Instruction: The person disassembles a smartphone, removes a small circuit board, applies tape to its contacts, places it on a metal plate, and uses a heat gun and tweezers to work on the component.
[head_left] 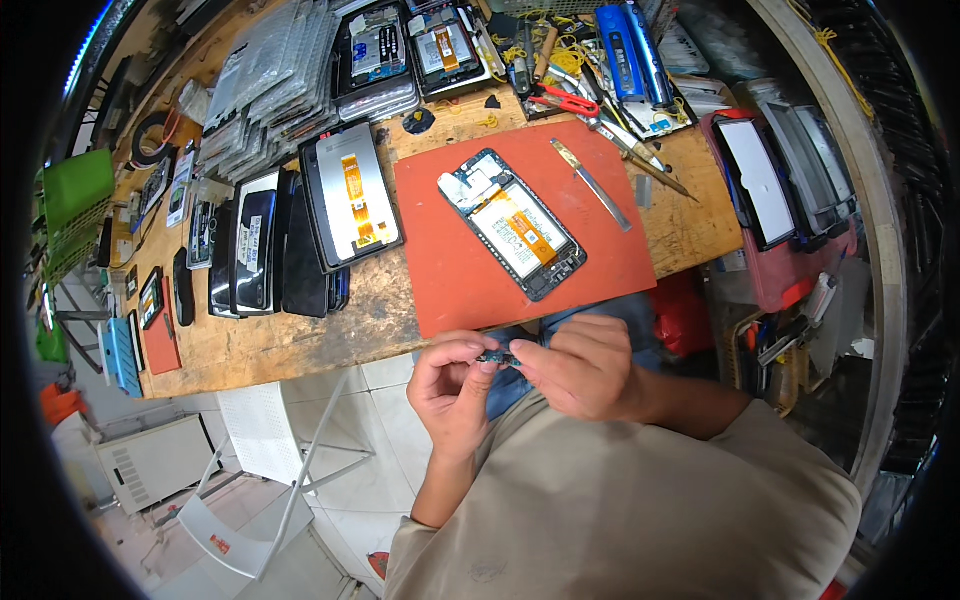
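Note:
My left hand (pixel 450 392) and my right hand (pixel 582 368) are close together just off the table's front edge. Between their fingertips they pinch a small dark circuit board (pixel 497 357), mostly covered by the fingers. Beyond them an opened phone (pixel 480 232) lies at a slant on a red-orange mat (pixel 440 285). Its battery and an orange ribbon cable (pixel 535 238) are exposed. On the mat to the phone's right rests a flat metal pry tool (pixel 592 186). Neither hand touches the phone.
Several phone screens and shells (pixel 345 200) cover the table's left side, with stacked clear plastic trays (pixel 270 75) behind. A cluttered tool tray (pixel 570 85) holds red-handled pliers and yellow wire at the back. Plastic bins (pixel 760 185) stand right; a white folding chair (pixel 262 430) stands lower left.

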